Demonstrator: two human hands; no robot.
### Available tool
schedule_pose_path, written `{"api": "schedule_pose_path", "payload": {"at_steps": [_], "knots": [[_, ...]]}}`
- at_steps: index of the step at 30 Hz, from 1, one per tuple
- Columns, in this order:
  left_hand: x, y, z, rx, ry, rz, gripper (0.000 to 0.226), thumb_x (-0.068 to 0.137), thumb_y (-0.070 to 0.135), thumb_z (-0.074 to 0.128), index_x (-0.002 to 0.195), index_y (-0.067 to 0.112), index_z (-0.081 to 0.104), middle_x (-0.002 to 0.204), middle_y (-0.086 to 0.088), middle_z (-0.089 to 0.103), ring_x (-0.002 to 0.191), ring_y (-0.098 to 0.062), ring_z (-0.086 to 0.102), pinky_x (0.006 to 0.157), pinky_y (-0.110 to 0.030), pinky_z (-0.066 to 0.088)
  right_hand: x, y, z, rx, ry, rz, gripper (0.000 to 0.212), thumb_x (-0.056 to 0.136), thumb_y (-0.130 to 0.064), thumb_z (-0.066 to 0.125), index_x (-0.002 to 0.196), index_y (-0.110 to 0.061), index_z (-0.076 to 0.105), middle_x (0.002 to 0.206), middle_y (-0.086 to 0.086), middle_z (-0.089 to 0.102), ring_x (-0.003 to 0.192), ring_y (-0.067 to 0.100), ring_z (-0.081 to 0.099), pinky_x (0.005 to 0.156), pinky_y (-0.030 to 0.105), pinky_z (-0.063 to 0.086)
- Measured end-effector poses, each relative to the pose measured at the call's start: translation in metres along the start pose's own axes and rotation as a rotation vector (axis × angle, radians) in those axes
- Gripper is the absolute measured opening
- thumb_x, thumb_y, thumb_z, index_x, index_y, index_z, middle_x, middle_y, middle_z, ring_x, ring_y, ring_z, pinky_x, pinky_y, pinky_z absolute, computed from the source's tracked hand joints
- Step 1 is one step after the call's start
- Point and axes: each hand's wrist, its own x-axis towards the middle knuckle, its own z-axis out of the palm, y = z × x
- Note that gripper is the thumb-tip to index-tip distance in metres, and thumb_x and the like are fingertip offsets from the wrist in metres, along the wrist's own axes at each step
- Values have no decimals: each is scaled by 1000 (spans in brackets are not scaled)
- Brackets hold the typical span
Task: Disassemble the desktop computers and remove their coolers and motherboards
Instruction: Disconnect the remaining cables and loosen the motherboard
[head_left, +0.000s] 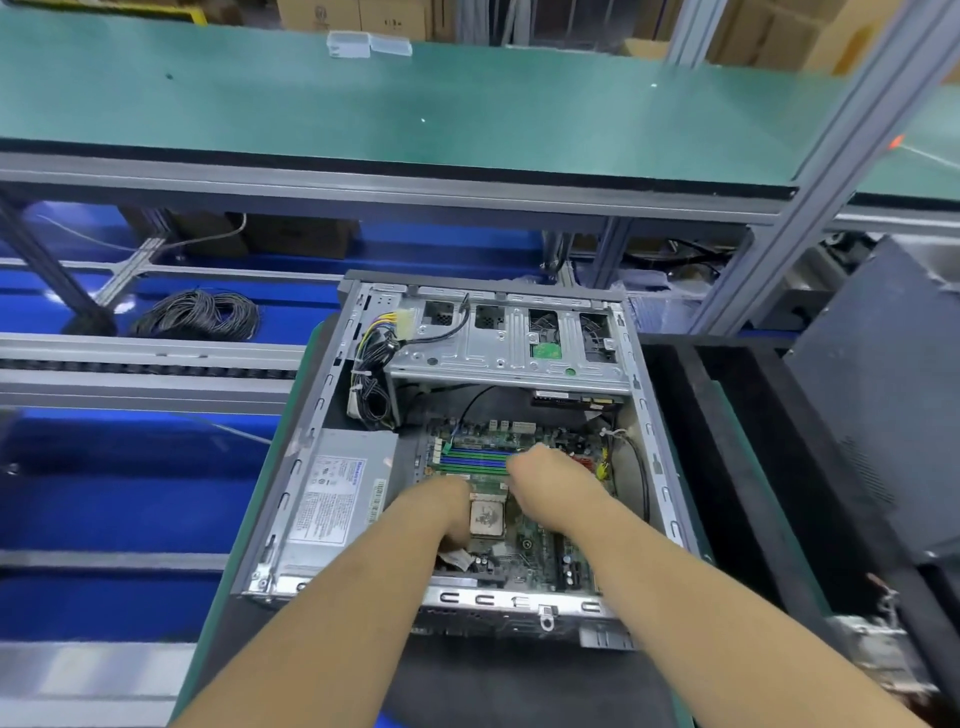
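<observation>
Open desktop case (291, 499) lies flat on a dark mat (498, 691), side panel off, interior facing up. Motherboard (524, 540) sits in the case floor, right of centre, not lifted. CPU (487, 516) is exposed in its socket with smeared thermal paste on the lid; no cooler on it. Both hands are inside the case over the board. Left hand (448, 512) is at the left edge of the CPU socket, knuckles up, fingers curled down toward the board; can't tell whether they grip anything, fingertips are hidden under the hand. Right hand (550, 480) is just right of and beyond the CPU, fingers bent down at the near end of the RAM slots (470, 458); whether it pinches something is also not visible. The slots are blue and green, running left to right across the far part of the board. Power supply (337, 499) is a grey box with a label, mounted in the left near corner of the case. Beyond it, a cable bundle (371, 364) with yellow and black wires and a white connector hangs at the left of the drive cage (504, 338), which spans the far end of the case. Black cable (641, 467) loops along the right inner wall. Left of the case, a coil of black wire (200, 314) lies on a blue surface. Green bench top (415, 98) runs across the background.
</observation>
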Motion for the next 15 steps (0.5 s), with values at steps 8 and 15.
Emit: {"api": "schedule_pose_path", "payload": {"at_steps": [8, 15], "knots": [[7, -3, 2, 99, 137, 82, 49, 82, 34, 80, 116, 14, 52, 109, -5, 61, 102, -27, 61, 81, -39, 53, 0, -4, 6, 382, 140, 55, 17, 88, -7, 54, 78, -17, 45, 80, 8, 54, 70, 28, 50, 66, 42, 51], [9, 10, -3, 372, 212, 261, 29, 89, 28, 74, 110, 10, 63, 109, -6, 66, 96, -29, 65, 76, -41, 54, 2, 4, 9, 421, 130, 49, 9, 92, -14, 57, 99, -17, 62, 87, 6, 61, 67, 23, 54, 67, 38, 52]]}}
